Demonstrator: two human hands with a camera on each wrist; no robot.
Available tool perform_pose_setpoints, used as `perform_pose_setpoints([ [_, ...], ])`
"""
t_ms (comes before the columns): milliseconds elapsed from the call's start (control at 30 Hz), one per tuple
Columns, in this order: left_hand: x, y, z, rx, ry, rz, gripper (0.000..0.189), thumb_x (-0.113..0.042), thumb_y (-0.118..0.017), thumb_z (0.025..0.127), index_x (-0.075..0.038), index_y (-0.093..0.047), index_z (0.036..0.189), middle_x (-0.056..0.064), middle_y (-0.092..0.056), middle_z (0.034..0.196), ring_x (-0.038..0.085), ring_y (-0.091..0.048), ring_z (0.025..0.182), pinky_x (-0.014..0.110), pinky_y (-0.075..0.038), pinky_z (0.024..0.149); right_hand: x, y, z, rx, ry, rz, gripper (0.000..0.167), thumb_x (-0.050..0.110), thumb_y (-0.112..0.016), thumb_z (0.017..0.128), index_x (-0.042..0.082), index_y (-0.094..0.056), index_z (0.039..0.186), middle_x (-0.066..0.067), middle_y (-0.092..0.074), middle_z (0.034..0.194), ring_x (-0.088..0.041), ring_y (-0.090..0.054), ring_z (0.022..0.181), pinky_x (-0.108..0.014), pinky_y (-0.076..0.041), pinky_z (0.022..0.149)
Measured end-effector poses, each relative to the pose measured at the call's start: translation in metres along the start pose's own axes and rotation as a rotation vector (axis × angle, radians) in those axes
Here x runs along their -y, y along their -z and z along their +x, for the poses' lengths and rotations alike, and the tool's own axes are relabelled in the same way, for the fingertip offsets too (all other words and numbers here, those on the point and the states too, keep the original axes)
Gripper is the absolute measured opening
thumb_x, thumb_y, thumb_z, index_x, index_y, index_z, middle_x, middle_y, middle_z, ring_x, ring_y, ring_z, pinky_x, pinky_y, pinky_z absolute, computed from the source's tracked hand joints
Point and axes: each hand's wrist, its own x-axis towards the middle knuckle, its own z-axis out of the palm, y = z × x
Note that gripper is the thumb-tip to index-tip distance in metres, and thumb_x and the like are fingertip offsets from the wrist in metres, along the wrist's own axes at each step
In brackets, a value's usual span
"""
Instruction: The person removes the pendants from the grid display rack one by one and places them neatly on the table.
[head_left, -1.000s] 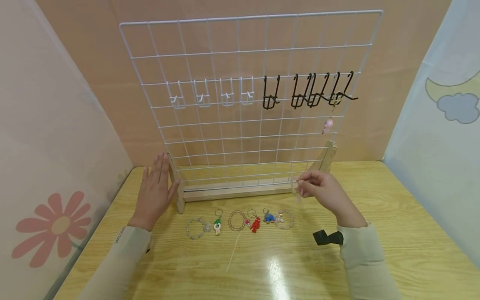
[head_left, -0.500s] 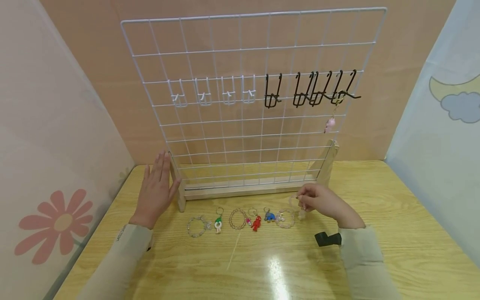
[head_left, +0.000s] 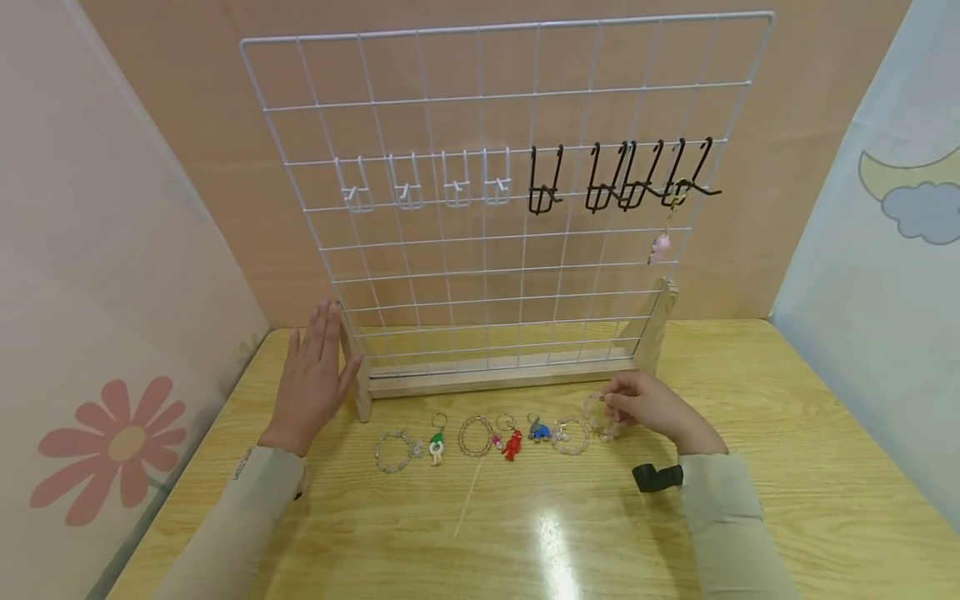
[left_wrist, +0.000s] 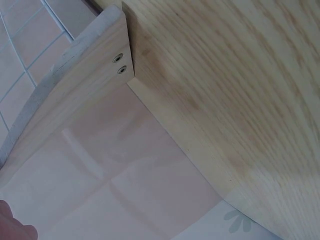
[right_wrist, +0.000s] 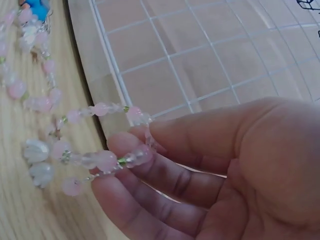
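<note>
In the head view, my left hand (head_left: pixel 309 387) lies with straight fingers along the outer side of the rack's left wooden upright (head_left: pixel 352 358). The left wrist view shows that upright's (left_wrist: pixel 82 82) outer face, with a bit of fingertip at the lower left corner. My right hand (head_left: pixel 651 408) pinches a pink beaded bracelet (right_wrist: pixel 106 161) between thumb and fingers, low over the table in front of the rack's right end. Two white flower-shaped beads (right_wrist: pixel 37 156) hang from its far side. Just left of it lies another pink beaded bracelet (head_left: pixel 567 452).
The row continues left with a blue elephant keyring (head_left: pixel 539 432), red figure keyring (head_left: pixel 512 446), gold-toned bracelet (head_left: pixel 461 437), green-and-white keyring (head_left: pixel 437 448) and pale bracelet (head_left: pixel 380 458). White hooks (head_left: pixel 407 194) and black hooks (head_left: pixel 542 198) line the wire grid; a pink charm (head_left: pixel 659 247) hangs at right.
My right hand has come down from the rack's base toward the table, lowering the bracelet beside the other pink one. The left hand has stayed against the upright.
</note>
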Motion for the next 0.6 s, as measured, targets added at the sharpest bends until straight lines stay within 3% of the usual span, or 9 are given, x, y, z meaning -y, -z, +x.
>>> perform_pose_setpoints([
  [267, 0.0007, -0.0014, -0.0004, 0.010, 0.011, 0.001, 0.080, -0.033, -0.051, 0.108, -0.003, -0.001, 0.162, 0.022, -0.008, 0.168, 0.034, -0.006, 0.156, 0.061, -0.008, 0.122, -0.0026, -0.0028, -0.0013, -0.041, -0.032, -0.007, 0.017, 0.000, -0.048, 0.104, -0.014, -0.057, 0.107, -0.016, -0.062, 0.084, -0.020, -0.059, 0.072, -0.033, -0.058, 0.063],
  [433, 0.0005, -0.0017, 0.0000, 0.007, 0.011, -0.006, 0.079, -0.035, -0.049, 0.108, -0.003, 0.000, 0.162, 0.022, -0.010, 0.168, 0.033, -0.005, 0.156, 0.061, -0.007, 0.122, -0.0024, -0.0036, -0.0025, -0.077, -0.044, -0.077, 0.019, 0.001, -0.050, 0.104, -0.015, -0.060, 0.108, -0.014, -0.060, 0.082, -0.021, -0.059, 0.071, -0.033, -0.056, 0.062],
  [600, 0.0002, -0.0016, 0.0008, -0.009, 0.001, -0.009, 0.079, -0.036, -0.048, 0.108, -0.004, 0.000, 0.163, 0.021, -0.010, 0.168, 0.032, -0.005, 0.156, 0.062, -0.008, 0.121, -0.0031, -0.0041, -0.0024, -0.101, -0.078, -0.140, 0.022, 0.003, -0.054, 0.103, -0.015, -0.063, 0.112, -0.017, -0.065, 0.090, -0.022, -0.063, 0.075, -0.036, -0.058, 0.066],
])
